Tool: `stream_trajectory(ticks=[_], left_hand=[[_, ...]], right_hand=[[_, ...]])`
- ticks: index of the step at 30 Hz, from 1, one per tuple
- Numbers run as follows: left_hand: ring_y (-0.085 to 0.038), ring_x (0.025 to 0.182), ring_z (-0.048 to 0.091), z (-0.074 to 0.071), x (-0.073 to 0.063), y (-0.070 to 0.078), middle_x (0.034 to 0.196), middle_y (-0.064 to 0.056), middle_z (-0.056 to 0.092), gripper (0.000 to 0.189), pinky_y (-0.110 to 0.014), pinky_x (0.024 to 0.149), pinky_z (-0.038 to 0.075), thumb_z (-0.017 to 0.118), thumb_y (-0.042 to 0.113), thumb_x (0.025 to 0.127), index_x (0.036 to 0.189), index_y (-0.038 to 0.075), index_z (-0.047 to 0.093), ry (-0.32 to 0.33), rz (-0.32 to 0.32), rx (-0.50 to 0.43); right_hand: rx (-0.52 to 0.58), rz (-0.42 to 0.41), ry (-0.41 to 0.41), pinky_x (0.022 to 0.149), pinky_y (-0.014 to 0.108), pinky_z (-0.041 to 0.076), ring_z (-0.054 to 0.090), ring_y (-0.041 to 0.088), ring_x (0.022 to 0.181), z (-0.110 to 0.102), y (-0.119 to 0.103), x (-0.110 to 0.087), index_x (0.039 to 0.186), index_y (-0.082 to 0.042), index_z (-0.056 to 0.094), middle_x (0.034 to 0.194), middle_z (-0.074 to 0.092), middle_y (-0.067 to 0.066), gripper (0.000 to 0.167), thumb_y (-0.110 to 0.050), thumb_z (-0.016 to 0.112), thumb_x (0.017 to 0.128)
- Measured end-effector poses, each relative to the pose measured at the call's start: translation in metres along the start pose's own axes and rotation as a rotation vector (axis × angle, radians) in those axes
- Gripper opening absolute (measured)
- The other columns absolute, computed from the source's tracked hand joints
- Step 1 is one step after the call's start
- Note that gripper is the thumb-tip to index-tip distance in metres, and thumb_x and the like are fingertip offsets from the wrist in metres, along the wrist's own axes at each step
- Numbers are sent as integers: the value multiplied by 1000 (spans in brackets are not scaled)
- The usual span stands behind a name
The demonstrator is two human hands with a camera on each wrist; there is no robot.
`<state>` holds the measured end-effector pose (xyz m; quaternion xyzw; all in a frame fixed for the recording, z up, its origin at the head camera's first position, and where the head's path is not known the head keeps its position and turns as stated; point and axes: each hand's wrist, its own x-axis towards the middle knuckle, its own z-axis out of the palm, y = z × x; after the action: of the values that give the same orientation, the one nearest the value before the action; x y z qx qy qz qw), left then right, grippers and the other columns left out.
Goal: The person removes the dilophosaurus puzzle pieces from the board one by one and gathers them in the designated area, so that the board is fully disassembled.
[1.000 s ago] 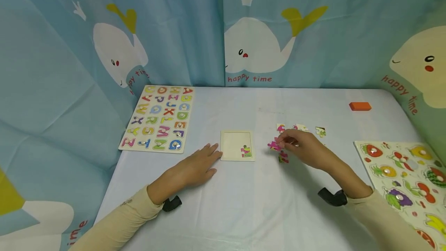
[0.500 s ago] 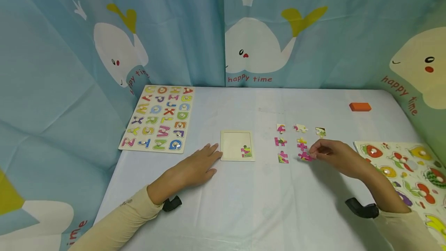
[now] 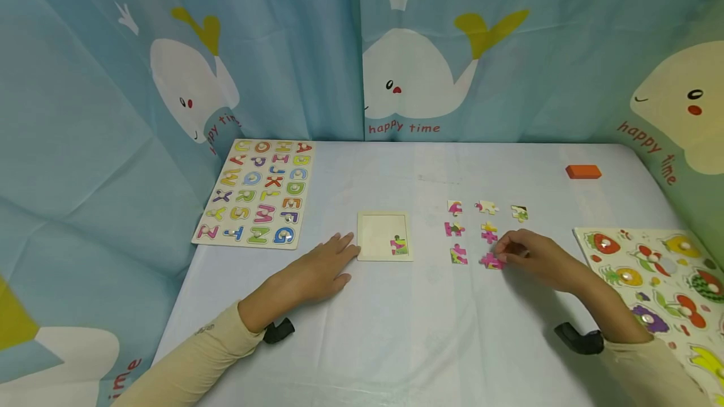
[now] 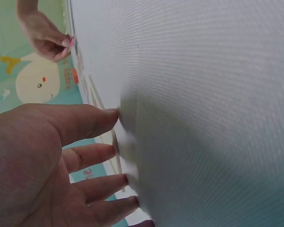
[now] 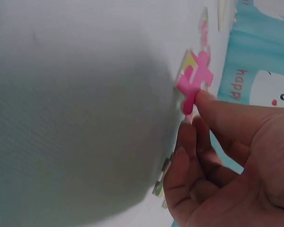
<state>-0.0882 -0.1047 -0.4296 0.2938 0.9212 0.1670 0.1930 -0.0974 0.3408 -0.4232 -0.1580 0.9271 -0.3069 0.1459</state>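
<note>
My left hand lies on the table with its fingers extended, fingertips at the left edge of a small square puzzle tray. One pink and green jigsaw piece sits in the tray's lower right corner. My right hand pinches a pink jigsaw piece between thumb and fingers, close over the table. Loose pieces lie around it: a pink and green one, another above that, and a yellow and pink one just beyond the held piece.
An alphabet board stands off to the left. The fruit peg board lies at right, near my right forearm. An orange block is at the back right. Patterned curtains border the table.
My right hand has moved from the left column of loose pieces to the right, then slightly back left with the pink jigsaw piece. The left hand keeps its place at the tray.
</note>
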Motion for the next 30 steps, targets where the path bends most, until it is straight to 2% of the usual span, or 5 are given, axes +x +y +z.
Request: stream_trajectory(ticks=[9,18,24,30], left_hand=[[-41,158,29,0,0,-1,171,-18,33,51,-57,126,29,62,20,107,154,6,48,2,12,7],[-40,159,28,1,0,-2,171,-17,32,52,-56,126,29,61,20,107,155,6,48,2,12,8],[-39,159,28,1,0,-2,171,-17,32,52,-55,127,29,62,20,107,155,6,48,1,11,15],[-39,159,27,0,-1,-1,171,-16,32,52,-56,127,29,63,19,106,155,7,48,-3,4,-3]], right_hand=[[-135,30,33,77,22,52,57,21,93,9,-4,7,100,-9,68,99,65,3,11,-3,76,94],[-152,24,46,79,32,57,60,23,94,11,-13,11,107,-5,68,102,65,7,15,0,75,94],[-148,-27,63,85,43,59,63,24,97,16,-34,30,113,-1,69,106,68,10,19,1,73,95],[-87,-109,66,86,44,58,65,27,99,31,-67,55,118,2,67,110,69,13,21,5,68,98]])
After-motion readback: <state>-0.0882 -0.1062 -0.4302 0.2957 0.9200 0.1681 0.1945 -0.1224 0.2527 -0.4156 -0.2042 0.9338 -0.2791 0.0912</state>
